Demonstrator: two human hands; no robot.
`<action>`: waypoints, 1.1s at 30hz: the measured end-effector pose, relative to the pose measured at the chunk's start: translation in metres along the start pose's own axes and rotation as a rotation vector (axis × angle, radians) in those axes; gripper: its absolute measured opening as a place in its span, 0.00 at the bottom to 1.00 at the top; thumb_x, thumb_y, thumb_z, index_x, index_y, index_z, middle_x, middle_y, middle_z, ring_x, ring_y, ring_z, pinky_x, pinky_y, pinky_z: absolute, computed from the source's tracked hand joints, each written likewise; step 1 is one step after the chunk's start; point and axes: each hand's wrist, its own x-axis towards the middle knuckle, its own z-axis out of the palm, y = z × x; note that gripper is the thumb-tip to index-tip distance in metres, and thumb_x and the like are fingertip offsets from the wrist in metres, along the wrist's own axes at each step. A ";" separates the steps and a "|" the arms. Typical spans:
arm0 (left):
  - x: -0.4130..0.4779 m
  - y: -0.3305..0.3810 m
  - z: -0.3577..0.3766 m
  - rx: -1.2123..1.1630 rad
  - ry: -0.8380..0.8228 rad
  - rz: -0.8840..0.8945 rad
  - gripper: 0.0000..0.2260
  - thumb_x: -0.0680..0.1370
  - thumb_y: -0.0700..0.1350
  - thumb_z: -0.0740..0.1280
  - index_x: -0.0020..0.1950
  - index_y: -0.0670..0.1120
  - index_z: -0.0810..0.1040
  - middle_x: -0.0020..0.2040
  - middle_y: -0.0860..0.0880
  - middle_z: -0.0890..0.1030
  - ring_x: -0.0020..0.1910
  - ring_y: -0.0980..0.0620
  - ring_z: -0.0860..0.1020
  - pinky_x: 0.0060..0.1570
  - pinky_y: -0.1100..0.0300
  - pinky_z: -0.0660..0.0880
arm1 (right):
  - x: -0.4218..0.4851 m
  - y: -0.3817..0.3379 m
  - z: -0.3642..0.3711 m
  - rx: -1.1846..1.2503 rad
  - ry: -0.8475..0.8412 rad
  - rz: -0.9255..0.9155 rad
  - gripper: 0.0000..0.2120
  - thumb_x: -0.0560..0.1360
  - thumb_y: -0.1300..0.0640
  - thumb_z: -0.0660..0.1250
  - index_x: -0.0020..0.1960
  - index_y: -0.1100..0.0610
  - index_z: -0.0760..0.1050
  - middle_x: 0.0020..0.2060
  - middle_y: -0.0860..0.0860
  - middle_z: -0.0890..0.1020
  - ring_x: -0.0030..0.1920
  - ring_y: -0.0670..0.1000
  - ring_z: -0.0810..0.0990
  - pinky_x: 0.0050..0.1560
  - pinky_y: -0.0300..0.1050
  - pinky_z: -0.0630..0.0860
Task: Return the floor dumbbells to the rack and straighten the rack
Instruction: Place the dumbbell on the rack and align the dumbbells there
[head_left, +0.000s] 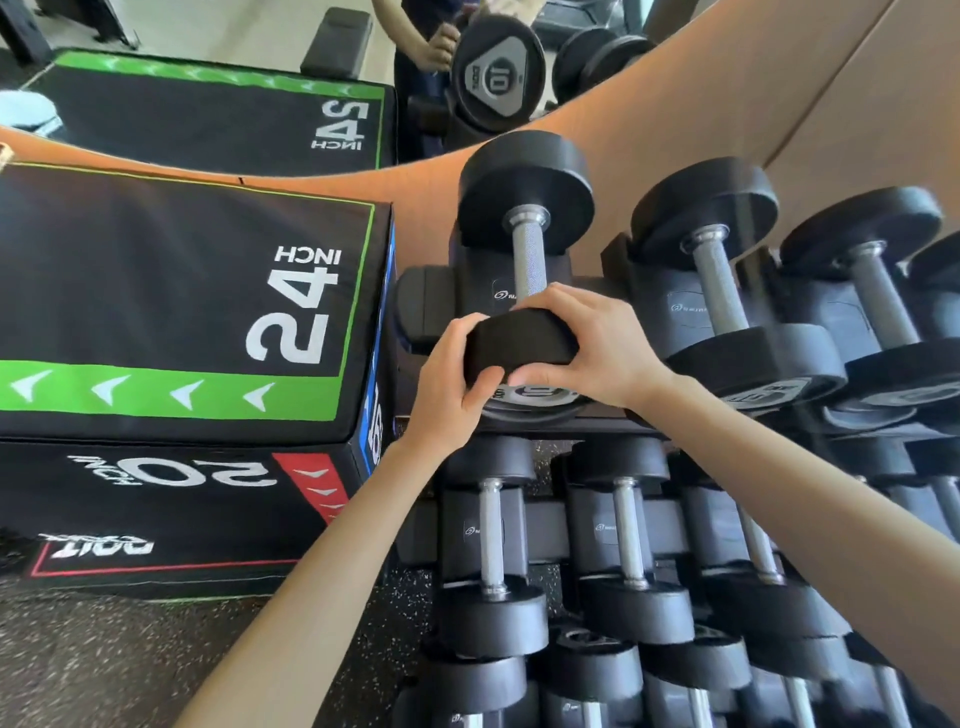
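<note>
At the left end of the rack (431, 306), on the top tier, the dumbbell (527, 260) has matte black heads, a silver knurled handle and a grey end plate with a dark 10. The rack's cradles are black with small white logos. The plyo box (156, 291) is black with white numerals, a green band of white arrows, a red side panel and a blue strip. The floor (78, 649) is dark with white flecks, and the wall (675, 104) is tan.

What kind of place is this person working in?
Most likely a gym's free-weights corner. The left hand and right hand grip a dumbbell on a loaded rack, a padded jump box marked 24 INCH stands beside it, and a mirror runs behind.
</note>
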 end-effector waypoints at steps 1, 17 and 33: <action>-0.001 -0.004 0.003 -0.030 0.020 -0.012 0.28 0.75 0.60 0.59 0.62 0.37 0.68 0.51 0.50 0.74 0.47 0.60 0.72 0.47 0.66 0.69 | -0.001 0.001 0.001 0.006 0.021 0.003 0.31 0.64 0.30 0.65 0.53 0.55 0.76 0.45 0.46 0.81 0.46 0.46 0.79 0.45 0.46 0.76; 0.023 0.007 0.000 0.338 -0.107 0.175 0.18 0.70 0.56 0.62 0.50 0.44 0.65 0.39 0.48 0.71 0.38 0.51 0.67 0.35 0.59 0.64 | -0.031 0.026 0.017 0.258 0.369 0.188 0.20 0.77 0.56 0.48 0.48 0.66 0.75 0.39 0.56 0.77 0.40 0.52 0.74 0.44 0.41 0.70; 0.026 0.042 -0.004 0.608 -0.121 0.216 0.29 0.73 0.65 0.57 0.56 0.40 0.73 0.46 0.44 0.77 0.45 0.45 0.75 0.41 0.55 0.71 | -0.049 0.030 0.040 0.450 0.451 0.462 0.13 0.79 0.55 0.48 0.49 0.55 0.70 0.41 0.47 0.76 0.43 0.44 0.73 0.45 0.42 0.69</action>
